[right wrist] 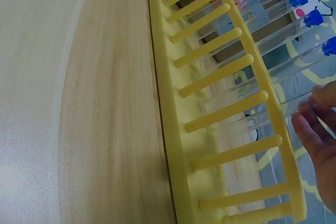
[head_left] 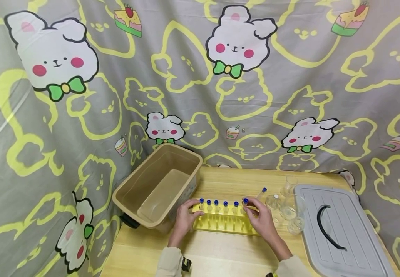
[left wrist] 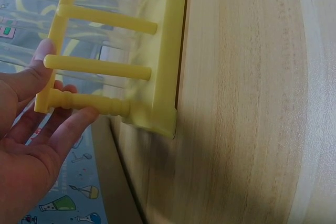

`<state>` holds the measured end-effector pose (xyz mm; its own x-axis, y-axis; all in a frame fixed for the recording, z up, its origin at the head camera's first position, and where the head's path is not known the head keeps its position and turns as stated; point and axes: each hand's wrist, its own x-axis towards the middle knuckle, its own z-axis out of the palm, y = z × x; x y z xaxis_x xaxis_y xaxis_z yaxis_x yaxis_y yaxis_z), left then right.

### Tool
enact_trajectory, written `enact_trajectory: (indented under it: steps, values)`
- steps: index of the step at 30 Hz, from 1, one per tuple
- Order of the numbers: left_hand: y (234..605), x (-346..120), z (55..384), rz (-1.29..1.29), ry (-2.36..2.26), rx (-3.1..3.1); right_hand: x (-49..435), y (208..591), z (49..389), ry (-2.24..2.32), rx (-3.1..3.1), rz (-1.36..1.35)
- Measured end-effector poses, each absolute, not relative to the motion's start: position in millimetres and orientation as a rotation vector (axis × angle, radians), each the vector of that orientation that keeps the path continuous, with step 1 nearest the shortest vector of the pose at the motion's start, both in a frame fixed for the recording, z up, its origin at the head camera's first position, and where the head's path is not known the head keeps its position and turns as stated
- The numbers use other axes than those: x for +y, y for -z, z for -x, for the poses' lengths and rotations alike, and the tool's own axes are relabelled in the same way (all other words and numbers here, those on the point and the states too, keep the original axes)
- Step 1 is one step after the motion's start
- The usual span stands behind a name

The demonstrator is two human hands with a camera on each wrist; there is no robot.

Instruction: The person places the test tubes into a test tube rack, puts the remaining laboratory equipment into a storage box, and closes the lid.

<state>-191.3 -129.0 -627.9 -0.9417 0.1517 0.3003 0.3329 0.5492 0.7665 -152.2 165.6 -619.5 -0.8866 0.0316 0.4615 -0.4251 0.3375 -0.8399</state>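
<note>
A yellow test tube rack (head_left: 220,231) stands on the table with a row of clear, blue-capped test tubes (head_left: 225,204) in its holes. My left hand (head_left: 185,218) grips the rack's left end. In the left wrist view, its thumb lies against the top bar (left wrist: 59,38) and its fingers reach around the end post (left wrist: 86,102). On the other side, my right hand (head_left: 263,220) pinches the rightmost test tube (right wrist: 289,106) between thumb and fingers, just above the top bar. The tube's lower part shows through the pegs in the right wrist view.
One more blue-capped tube (head_left: 263,190) lies behind the right hand. Several pieces of clear glassware (head_left: 288,211) stand to the right, beside a grey lid (head_left: 350,227) with a black handle. A brown bin (head_left: 130,184) is at the left, and a patterned curtain (head_left: 193,96) hangs behind.
</note>
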Motion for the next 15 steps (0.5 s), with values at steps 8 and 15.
enact_trajectory:
  steps: [8,15]
  values:
    - [629.2,-129.2,191.7,0.385,1.392,-2.603,167.5,619.9,148.7,-1.685,-2.233,-0.303]
    - [629.9,-129.5,193.1,0.384,1.399,-2.595,168.4,615.4,144.7,-1.696,-2.243,-0.299]
